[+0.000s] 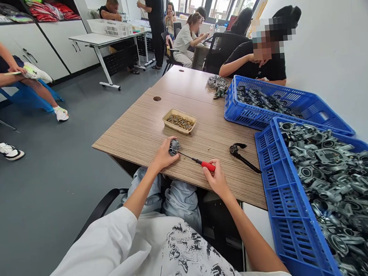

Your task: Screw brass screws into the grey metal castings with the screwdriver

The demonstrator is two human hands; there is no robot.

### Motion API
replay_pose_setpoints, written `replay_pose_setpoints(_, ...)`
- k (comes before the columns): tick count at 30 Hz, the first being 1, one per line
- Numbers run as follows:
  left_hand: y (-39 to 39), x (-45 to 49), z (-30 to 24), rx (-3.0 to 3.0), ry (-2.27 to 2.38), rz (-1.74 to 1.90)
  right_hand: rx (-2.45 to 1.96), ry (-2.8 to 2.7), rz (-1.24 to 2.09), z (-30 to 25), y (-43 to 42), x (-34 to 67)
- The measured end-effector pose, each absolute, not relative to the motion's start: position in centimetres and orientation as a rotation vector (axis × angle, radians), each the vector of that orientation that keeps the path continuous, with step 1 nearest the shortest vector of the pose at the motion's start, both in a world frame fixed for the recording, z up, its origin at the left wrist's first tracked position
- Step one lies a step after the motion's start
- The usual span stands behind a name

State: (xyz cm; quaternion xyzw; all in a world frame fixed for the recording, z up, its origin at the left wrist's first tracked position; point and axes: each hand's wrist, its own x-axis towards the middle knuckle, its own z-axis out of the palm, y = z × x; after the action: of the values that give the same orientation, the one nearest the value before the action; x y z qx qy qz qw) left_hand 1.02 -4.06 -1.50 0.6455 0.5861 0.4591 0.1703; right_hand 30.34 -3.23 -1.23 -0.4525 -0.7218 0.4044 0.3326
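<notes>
My left hand point(164, 155) is closed around a small grey metal part point(173, 147), pressing it against the wooden table point(138, 129) near its front edge. My right hand point(217, 179) grips the red handle of a screwdriver point(201, 163). The thin shaft runs left, with its tip at the metal part. A shallow beige tray of small screws point(179, 121) sits just beyond my hands. A black wristwatch point(241, 154) lies on the table to the right of the screwdriver.
A blue crate point(272, 182) at my right is heaped with grey metal parts; a second blue crate point(249, 113) stands behind it. A person in black sits at the far right end. Other people sit at desks and along the left wall.
</notes>
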Motion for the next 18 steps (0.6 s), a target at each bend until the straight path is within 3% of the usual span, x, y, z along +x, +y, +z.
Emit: replay_pose_setpoints(18, -4.00, 0.98, -1.62, 1.831, 1.670, 1.310, -1.200, -1.911, 0.999, -1.34, -3.18, 30.30)
